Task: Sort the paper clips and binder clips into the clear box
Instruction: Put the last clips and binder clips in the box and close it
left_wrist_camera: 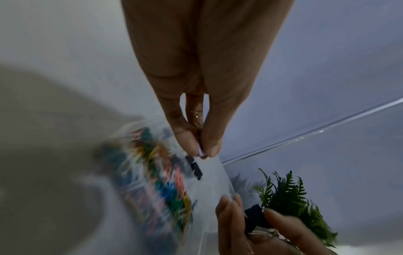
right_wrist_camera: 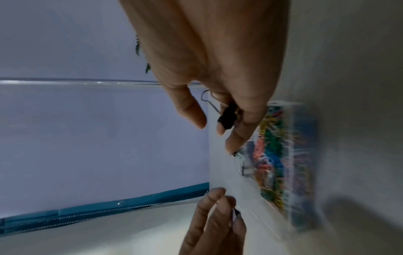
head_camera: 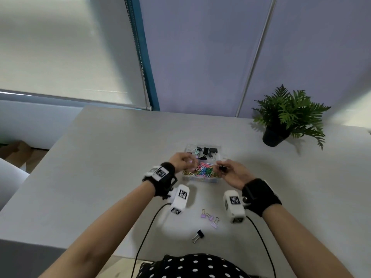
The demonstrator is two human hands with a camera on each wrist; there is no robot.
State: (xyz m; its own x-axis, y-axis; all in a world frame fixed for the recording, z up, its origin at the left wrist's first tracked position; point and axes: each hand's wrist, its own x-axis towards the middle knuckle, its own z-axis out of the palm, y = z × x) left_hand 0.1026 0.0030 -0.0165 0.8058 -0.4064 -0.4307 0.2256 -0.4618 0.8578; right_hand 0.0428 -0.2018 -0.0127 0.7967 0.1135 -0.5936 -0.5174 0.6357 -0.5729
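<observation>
Two grips pinching: left hand (head_camera: pixel 181 159) lilac clip (left_wrist_camera: pixel 201 152), right hand (head_camera: pixel 232 171) black binder clip (right_wrist_camera: pixel 227 117) (wire-handled).

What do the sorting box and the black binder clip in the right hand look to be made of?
The clear box: likely transparent hard plastic, since the coloured paper clips show through its walls. The black binder clip held by the right hand: seemingly painted sheet metal, dull black body, with thin bare wire handles; blur leaves the finish uncertain.
</observation>
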